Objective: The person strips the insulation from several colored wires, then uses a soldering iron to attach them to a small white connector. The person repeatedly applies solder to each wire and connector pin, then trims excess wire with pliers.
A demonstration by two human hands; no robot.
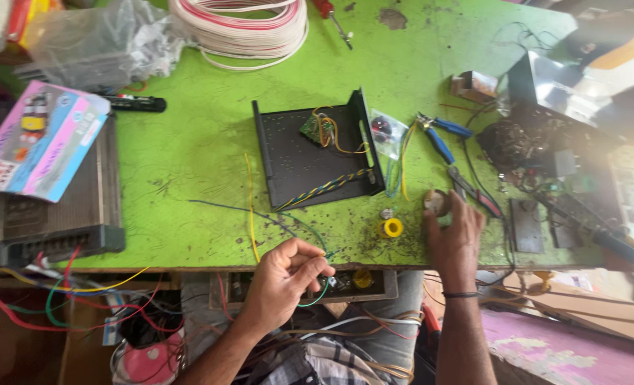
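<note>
Green wire, thin and looped, is what the left hand (283, 279) is pinching at the near edge of the bench, fingers curled tight around it; the thin green wire (315, 298) hangs in a small curve just below the fingertips, in front of a long metal panel with a yellow knob (362, 278) sitting on the person's lap. Loads of loose red, yellow and green wires (60, 299) spill off to the left down there.

Right hand (454, 239) is flat-ish on the bright green worktop (188, 164), fingers reaching onto a small round tan spool (435, 202), touching it, not really gripped. Just left of it sits a little yellow ring-shaped roll (392, 228).

Further back, a black sheet-metal chassis tray (310, 164) with a small green circuit board (310, 127) and twisted yellow-blue leads inside. Blue-handled pliers (438, 135) lie to its right, close to the spool. A long yellow wire (250, 207) runs between tray and left hand. Way at the back, a big coil of white and red cable (242, 25).
</note>
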